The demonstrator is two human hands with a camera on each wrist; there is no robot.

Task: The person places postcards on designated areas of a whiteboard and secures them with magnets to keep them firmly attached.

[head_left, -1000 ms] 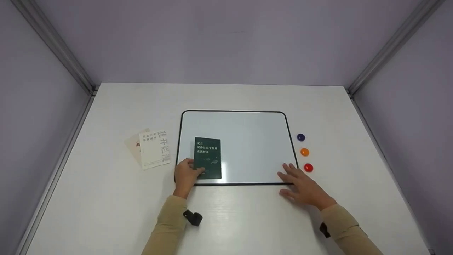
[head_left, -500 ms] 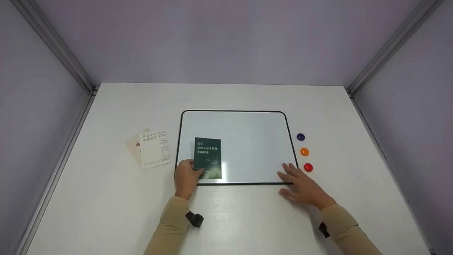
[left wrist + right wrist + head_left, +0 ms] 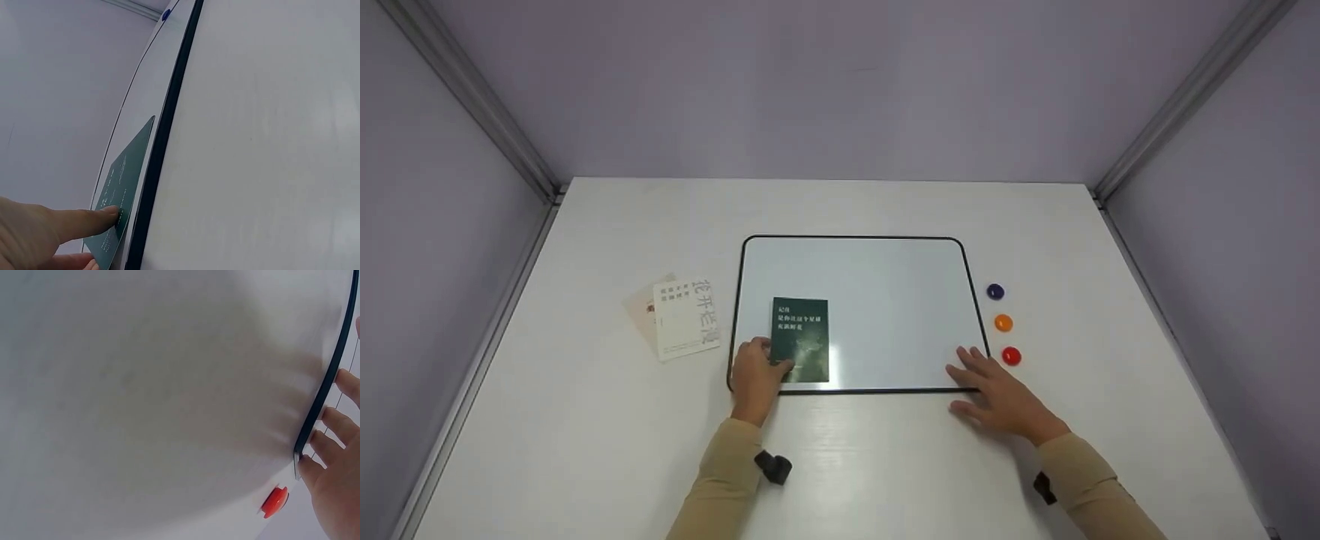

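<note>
My left hand (image 3: 755,376) pinches a dark green card (image 3: 802,337) by its left edge near the bottom corner. The thumb (image 3: 93,220) presses on the printed face, with fingers tucked behind. White lettering covers the card's upper part. It lies over the lower left of a black-framed whiteboard (image 3: 892,307), and in the left wrist view the card (image 3: 134,163) looks tilted up from the board. My right hand (image 3: 996,394) rests with spread, straight fingers at the board's lower right corner. In the right wrist view its fingertips (image 3: 343,377) lie along the black frame.
Left of the board a white card (image 3: 686,322) with grey writing overlaps a beige card (image 3: 642,309). Purple (image 3: 995,292), orange (image 3: 1003,322) and red (image 3: 1012,356) round magnets stand in a column to the right. Walls enclose the white table (image 3: 840,480) at the back and sides.
The green card has shifted slightly toward me, its far edge lower in the head view, and glare now shows on its face. My right hand keeps its place on the board corner.
</note>
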